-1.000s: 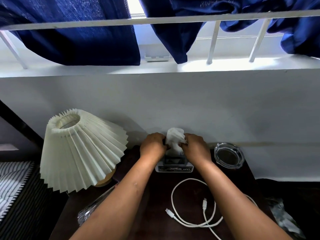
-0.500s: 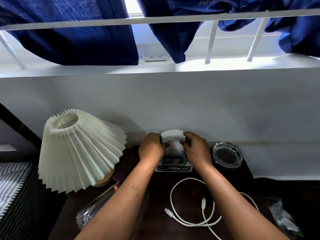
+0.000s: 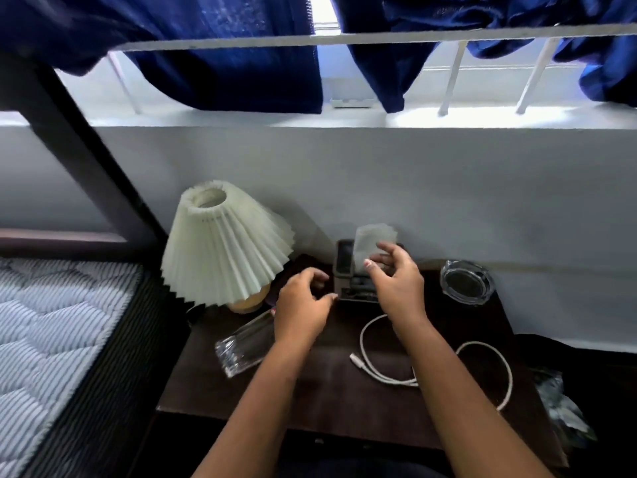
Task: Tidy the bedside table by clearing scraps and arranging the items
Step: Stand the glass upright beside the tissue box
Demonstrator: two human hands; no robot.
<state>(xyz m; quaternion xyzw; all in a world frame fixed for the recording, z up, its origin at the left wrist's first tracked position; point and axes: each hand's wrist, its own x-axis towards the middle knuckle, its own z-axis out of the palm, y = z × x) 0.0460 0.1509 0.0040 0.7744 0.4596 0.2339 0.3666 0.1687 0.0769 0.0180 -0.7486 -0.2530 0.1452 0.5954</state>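
Tissue box (image 3: 345, 267) sits at the back of the bedside table (image 3: 310, 381), against the wall between lamp (image 3: 224, 246) and ashtray (image 3: 467, 282), with its tissue (image 3: 370, 238) poking straight up. Left hand (image 3: 303, 305) and right hand (image 3: 396, 281) hover in front, fingers loosely curled and spread, gripping nothing.

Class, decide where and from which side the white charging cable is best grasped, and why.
Pinch the white charging cable from above where its strands run together; it lies flat in loose loops on the bedside table, so one grip probably gathers both.
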